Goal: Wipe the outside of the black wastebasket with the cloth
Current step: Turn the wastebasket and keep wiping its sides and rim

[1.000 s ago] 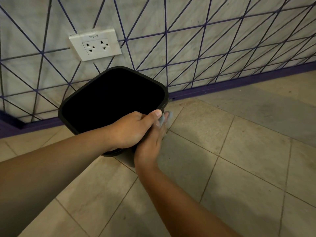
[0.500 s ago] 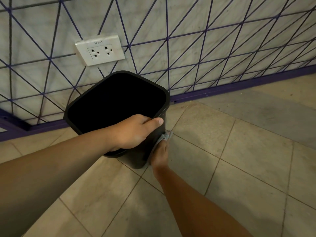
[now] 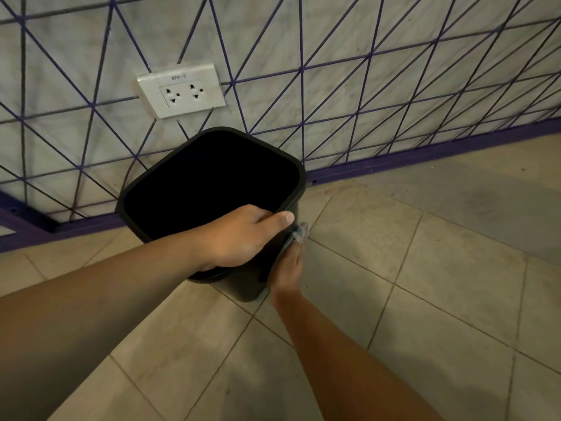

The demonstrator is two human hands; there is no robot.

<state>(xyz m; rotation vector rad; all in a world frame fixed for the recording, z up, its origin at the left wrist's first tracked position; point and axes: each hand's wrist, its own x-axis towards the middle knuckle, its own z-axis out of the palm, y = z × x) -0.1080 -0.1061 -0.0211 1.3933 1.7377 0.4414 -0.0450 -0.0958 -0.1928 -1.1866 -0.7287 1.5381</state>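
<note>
On tiled floor (image 3: 425,268) by the wall | black wastebasket (image 3: 243,287) tilted toward me, light stiff plastic, best held at rim | my left hand (image 3: 239,235) grips near rim | my right hand (image 3: 287,265) presses soft grey cloth (image 3: 292,238) flat on outer side

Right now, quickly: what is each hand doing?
Left hand: grips the rim of the black wastebasket.
Right hand: presses the cloth flat against the wastebasket's outer side.
</note>
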